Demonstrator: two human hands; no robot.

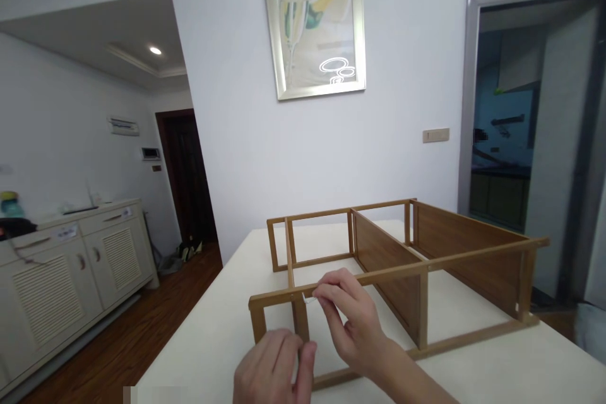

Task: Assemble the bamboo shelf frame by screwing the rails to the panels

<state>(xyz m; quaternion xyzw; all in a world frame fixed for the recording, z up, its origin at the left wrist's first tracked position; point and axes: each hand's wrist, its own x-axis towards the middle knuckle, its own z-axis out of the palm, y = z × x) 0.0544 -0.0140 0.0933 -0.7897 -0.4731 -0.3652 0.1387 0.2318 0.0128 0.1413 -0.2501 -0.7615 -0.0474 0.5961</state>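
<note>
A brown wooden shelf frame (379,276) lies on its side on the pale table, with two solid panels across it. Above its near rail, my right hand (353,322) pinches a thin, bent silvery piece that looks like a hex key (308,299). The key's end is at the rail beside the left cross bar joint; whether it sits in a screw is too small to tell. Lower left, my left hand (272,366) is curled around a short post of the frame, thumb to the right, with its grip partly hidden.
The white table (208,328) runs under the frame towards the wall. A framed picture (354,25) hangs above, with a switch plate (435,135) to its right. A louvred cabinet (76,240) stands left across the wooden floor; a doorway (473,107) opens at right.
</note>
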